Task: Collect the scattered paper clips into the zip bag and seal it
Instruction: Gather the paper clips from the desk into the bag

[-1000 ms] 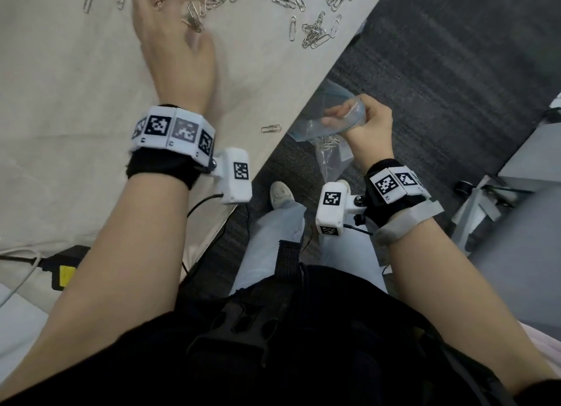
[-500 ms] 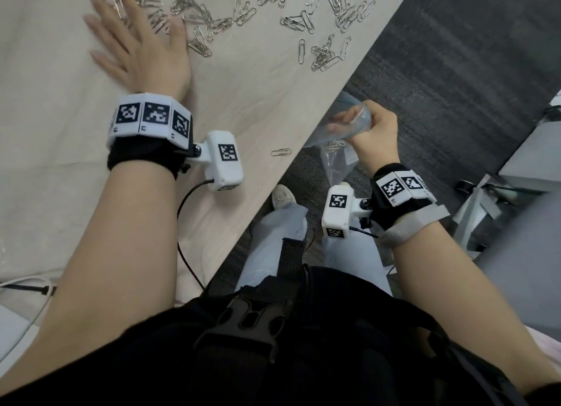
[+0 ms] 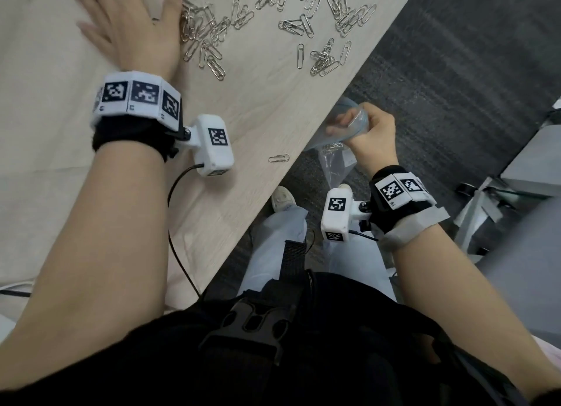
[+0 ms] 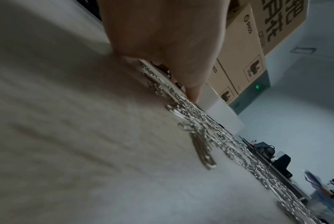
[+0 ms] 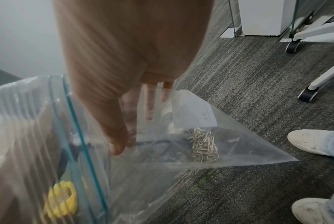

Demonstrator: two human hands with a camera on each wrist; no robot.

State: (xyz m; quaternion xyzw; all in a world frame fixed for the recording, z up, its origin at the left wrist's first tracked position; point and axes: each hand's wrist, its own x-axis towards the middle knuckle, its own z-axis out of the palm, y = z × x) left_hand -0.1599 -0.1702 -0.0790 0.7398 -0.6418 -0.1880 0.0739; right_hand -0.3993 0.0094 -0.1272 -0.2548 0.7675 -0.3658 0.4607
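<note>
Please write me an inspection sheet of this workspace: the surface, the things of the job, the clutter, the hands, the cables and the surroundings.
Surface: light wooden table.
Job's things: paper clips scattered on the table, one lone clip near the edge; zip bag unsealed, some clips inside.
Clutter: nothing seen.
Grippers: left hand flat on the table beside the clips; right hand grips the bag's mouth off the table edge.
Cables: black cable from the left wrist camera.
Surroundings: grey carpet, cardboard boxes, chair castors.

white marker-tagged wrist cameras (image 3: pixel 214 146) on black wristbands (image 3: pixel 130 133), pale jeans (image 3: pixel 274 232), white shoes (image 5: pixel 308 141)
</note>
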